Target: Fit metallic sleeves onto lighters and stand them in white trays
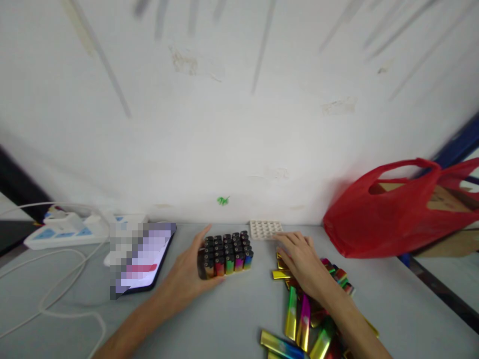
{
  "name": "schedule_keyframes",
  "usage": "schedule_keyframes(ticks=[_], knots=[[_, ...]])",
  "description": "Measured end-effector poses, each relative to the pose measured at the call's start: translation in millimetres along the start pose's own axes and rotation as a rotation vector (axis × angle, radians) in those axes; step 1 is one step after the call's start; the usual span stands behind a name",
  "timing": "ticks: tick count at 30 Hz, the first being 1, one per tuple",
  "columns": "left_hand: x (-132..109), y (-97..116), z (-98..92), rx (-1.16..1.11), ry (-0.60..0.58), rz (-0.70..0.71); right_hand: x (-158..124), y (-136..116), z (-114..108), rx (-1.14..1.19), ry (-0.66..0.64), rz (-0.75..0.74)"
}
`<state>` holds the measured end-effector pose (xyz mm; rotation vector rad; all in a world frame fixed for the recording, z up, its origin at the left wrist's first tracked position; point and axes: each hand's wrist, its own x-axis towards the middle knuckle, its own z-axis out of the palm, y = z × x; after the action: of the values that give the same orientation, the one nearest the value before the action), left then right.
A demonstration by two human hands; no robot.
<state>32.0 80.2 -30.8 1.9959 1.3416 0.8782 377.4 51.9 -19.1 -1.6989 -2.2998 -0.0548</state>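
Note:
A block of black-topped lighters (229,255) with shiny coloured bodies stands upright in rows on the grey table. My left hand (187,264) grips its left end, the thumb at the near side and a finger at the far side. To the right, my right hand (301,262) reaches over a loose pile of metallic rainbow lighter sleeves (291,314), fingers stretched forward. Its fingertips are at the near right corner of a white tray with holes (265,229) by the wall; whether they touch it I cannot tell. Part of the pile is hidden under my right forearm.
At the left lies a phone (149,259) with its screen lit, partly blurred out. Behind it is a white power strip (48,237) with plugs and loose white cables (56,313). A red plastic bag (374,214) with cardboard inside stands back right. A white wall (232,139) bounds the table.

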Motion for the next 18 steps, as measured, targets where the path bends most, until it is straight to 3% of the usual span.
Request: schedule_keyframes(ticks=[11,18], knots=[[51.5,-31.2,20.4,0.046,0.235,-0.001,54.2,-0.9,15.0,-0.08,0.049,-0.007],[67.5,-42.6,23.4,0.002,0.294,0.038,39.5,10.4,-9.7,-0.018,0.115,-0.024]])
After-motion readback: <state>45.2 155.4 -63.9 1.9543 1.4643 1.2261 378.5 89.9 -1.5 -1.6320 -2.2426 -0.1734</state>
